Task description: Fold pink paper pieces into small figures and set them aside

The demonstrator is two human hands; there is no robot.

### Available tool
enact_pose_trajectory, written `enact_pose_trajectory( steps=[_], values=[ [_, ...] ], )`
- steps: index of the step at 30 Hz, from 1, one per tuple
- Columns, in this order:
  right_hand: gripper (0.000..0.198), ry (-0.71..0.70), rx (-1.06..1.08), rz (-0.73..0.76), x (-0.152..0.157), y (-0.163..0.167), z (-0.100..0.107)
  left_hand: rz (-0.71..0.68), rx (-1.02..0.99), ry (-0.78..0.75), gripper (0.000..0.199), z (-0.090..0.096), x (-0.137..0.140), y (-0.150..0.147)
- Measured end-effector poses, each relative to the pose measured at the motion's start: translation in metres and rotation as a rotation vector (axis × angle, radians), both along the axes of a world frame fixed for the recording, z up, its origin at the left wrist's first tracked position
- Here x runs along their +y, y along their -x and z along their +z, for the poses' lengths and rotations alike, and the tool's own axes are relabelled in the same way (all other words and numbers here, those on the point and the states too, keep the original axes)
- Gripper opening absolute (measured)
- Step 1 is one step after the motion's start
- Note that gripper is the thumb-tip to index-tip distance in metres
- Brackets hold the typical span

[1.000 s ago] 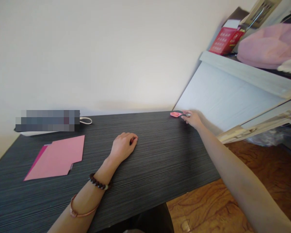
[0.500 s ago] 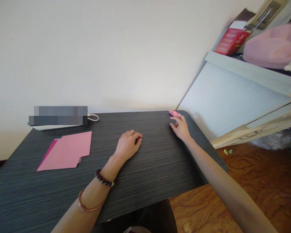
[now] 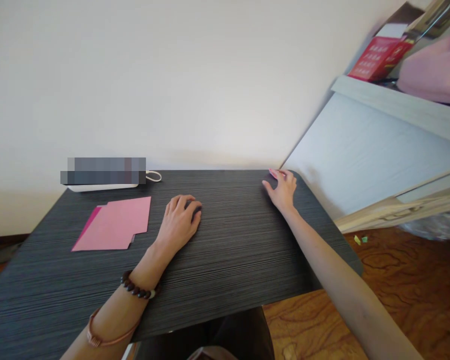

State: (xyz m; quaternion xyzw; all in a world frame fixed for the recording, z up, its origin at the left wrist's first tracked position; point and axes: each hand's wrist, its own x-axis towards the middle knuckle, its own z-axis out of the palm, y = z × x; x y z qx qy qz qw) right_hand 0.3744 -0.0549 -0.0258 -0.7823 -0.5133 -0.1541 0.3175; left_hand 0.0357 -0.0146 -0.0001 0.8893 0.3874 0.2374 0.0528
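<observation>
My left hand (image 3: 179, 222) rests on the dark wood-grain table (image 3: 225, 240), fingers loosely bent and thumb apart, with nothing in it. To its left lie sheets of pink paper (image 3: 116, 225), stacked over a darker magenta sheet (image 3: 91, 222). At the table's far right corner, my right hand (image 3: 282, 191) reaches over a small pink item (image 3: 273, 172). Its fingers cover most of that item, while the thumb stands apart. What the pink item is cannot be made out.
A blurred-out object with a white base (image 3: 103, 188) and a white cord loop (image 3: 153, 175) sits at the back left. On the right stands a pale cabinet (image 3: 382, 135) bearing a red box (image 3: 378, 57) and a pink bag-like thing (image 3: 435, 70). A wall runs behind the table.
My right hand has moved forward onto the small pink item, now mostly covered. My left hand has shifted left toward the pink paper, its fingers more spread. The view has turned slightly.
</observation>
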Motion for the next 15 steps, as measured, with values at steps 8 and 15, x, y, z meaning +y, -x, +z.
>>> enact_pose_trajectory(
  steps=[8,15],
  values=[
    [0.062,0.069,0.084,-0.155,-0.002,-0.078,-0.011,-0.159,0.016,0.040,0.025,-0.002,-0.012,-0.055],
    [0.043,0.117,0.164,0.101,0.009,-0.092,-0.010,-0.188,0.006,0.089,0.025,-0.006,-0.016,-0.073]
  ],
)
